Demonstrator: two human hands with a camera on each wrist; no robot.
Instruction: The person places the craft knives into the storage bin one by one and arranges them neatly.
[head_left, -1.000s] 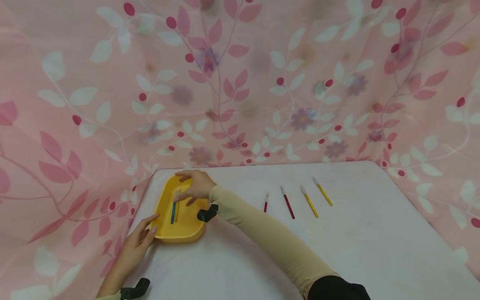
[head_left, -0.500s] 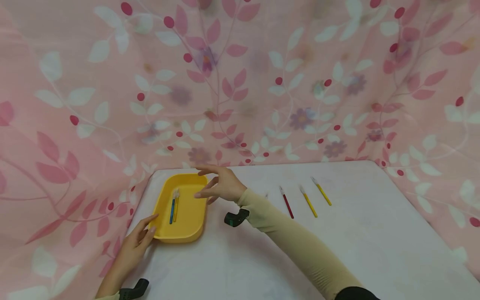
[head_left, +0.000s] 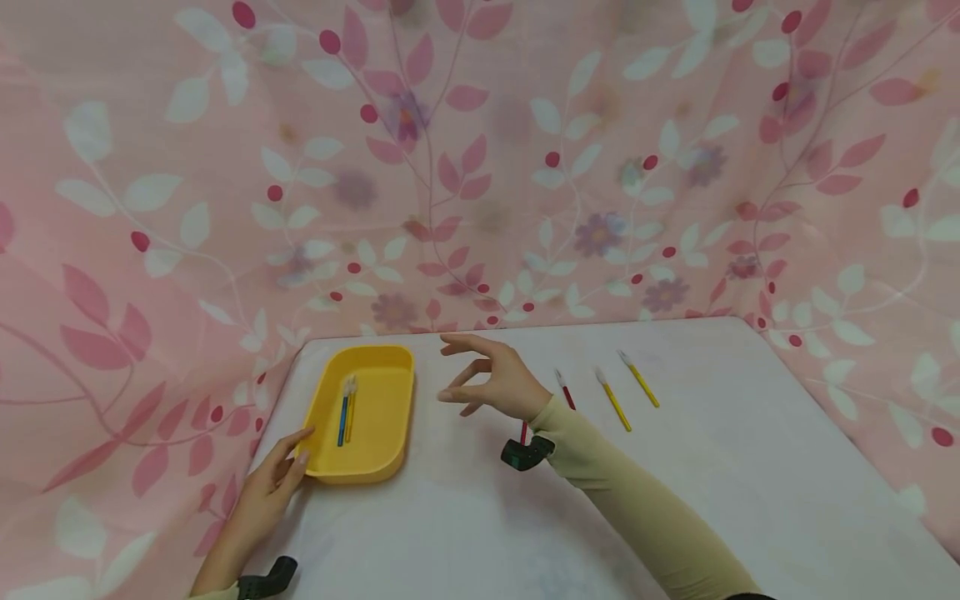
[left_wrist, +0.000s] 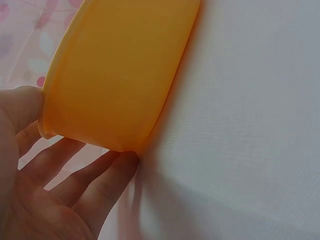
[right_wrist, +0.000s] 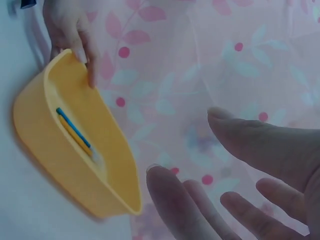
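The yellow tray (head_left: 382, 425) stands at the left of the table. Its near left corner is held by my left hand (head_left: 262, 492), thumb at the rim and fingers against the outer wall (left_wrist: 115, 115). Inside lie a blue paintbrush (head_left: 342, 421) and a yellow paintbrush (head_left: 350, 417), side by side. To the tray's right, my right hand (head_left: 502, 379) hovers with fingers spread and nothing between them. Behind its wrist, two red paintbrushes (head_left: 564, 388) are partly hidden. Two more yellow paintbrushes (head_left: 615, 400) lie farther right on the table.
A white cloth covers the table (head_left: 465, 533). Pink floral fabric (head_left: 480, 208) hangs behind and along both sides. A black wrist device (head_left: 527, 452) sits below my right wrist.
My right hand has moved from over the tray to the right, toward the brushes on the table. The blue and yellow paintbrushes stay in the tray; my left hand remains at its corner.
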